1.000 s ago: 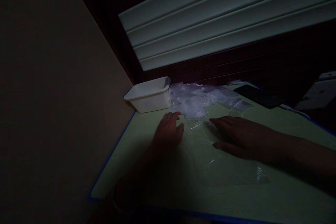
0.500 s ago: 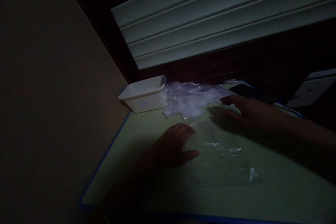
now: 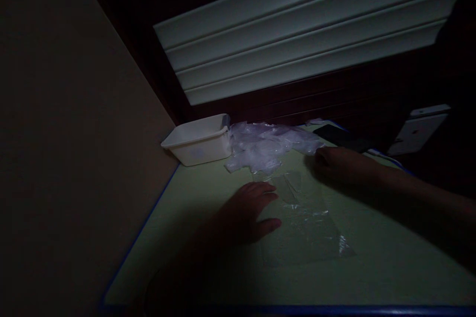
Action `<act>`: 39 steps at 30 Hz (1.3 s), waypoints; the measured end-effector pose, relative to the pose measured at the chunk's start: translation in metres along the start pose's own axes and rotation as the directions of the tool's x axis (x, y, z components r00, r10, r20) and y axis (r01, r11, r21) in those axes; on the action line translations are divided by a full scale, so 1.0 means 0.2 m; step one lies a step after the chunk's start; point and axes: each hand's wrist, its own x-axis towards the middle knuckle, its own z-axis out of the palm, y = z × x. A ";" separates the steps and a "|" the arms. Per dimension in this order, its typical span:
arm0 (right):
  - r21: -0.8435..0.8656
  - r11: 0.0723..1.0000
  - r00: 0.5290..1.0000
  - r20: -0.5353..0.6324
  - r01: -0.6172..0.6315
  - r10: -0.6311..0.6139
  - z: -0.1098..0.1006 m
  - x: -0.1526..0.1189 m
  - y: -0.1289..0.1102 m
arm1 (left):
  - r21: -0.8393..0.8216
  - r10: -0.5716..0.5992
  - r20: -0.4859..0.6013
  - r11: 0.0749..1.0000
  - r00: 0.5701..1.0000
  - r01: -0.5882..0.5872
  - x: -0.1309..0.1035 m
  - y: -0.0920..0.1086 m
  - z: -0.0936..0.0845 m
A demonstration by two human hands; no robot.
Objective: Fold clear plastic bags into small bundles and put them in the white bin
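A clear plastic bag lies flat on the pale green table. My left hand is at the bag's left edge, thumb and fingers apart, holding nothing. Behind the bag is a heap of crinkled translucent packets. At the right end of that heap, my right hand has its fingers closed on the edge of a packet. Dim light hides the exact fingertip contact.
An open white bin stands at the back left, beside the heap. A dark flat object lies at the back right. Beyond it is a white box. A wall rises on the left, and a slatted panel stands behind.
My right hand has closed its fingers at the heap's right end, where they were apart before. My left hand has barely moved. The view has shifted slightly.
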 end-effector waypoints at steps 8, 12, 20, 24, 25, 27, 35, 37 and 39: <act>0.176 0.982 0.998 -0.007 0.067 -0.067 -0.07 0.01 -0.06 | 0.000 -0.016 0.013 1.000 1.000 0.016 0.00 0.01 0.00; 0.291 0.950 0.993 0.016 0.110 -0.120 -0.08 -0.01 -0.10 | -0.020 -0.028 0.021 0.999 0.999 0.028 0.00 0.02 -0.01; 0.680 0.730 0.990 0.049 0.066 -0.135 -0.08 -0.07 -0.22 | -0.040 -0.040 0.040 0.998 0.998 0.042 0.00 0.03 -0.02; 0.816 0.575 0.977 0.072 0.059 -0.203 -0.06 -0.08 -0.24 | -0.049 -0.048 0.039 0.998 0.998 0.050 0.00 0.04 -0.02; 0.799 0.597 0.974 0.074 0.071 -0.214 -0.06 -0.08 -0.24 | -0.046 -0.051 0.034 0.998 0.998 0.052 0.00 0.04 -0.02; 0.744 0.664 0.976 0.074 0.082 -0.204 -0.05 -0.09 -0.23 | -0.044 -0.050 0.028 0.998 0.998 0.051 0.00 0.05 -0.02; 0.768 0.629 0.973 0.037 0.118 -0.227 -0.06 -0.10 -0.24 | -0.049 -0.039 -0.014 0.998 0.999 0.038 0.02 0.05 -0.02; 0.782 0.612 0.970 0.043 0.117 -0.241 -0.06 -0.10 -0.25 | -0.041 -0.019 -0.045 0.999 0.999 0.017 0.02 0.06 -0.03; 0.778 0.616 0.967 0.047 0.122 -0.251 -0.06 -0.10 -0.26 | -0.034 0.009 -0.073 0.999 0.997 -0.011 0.03 0.06 -0.03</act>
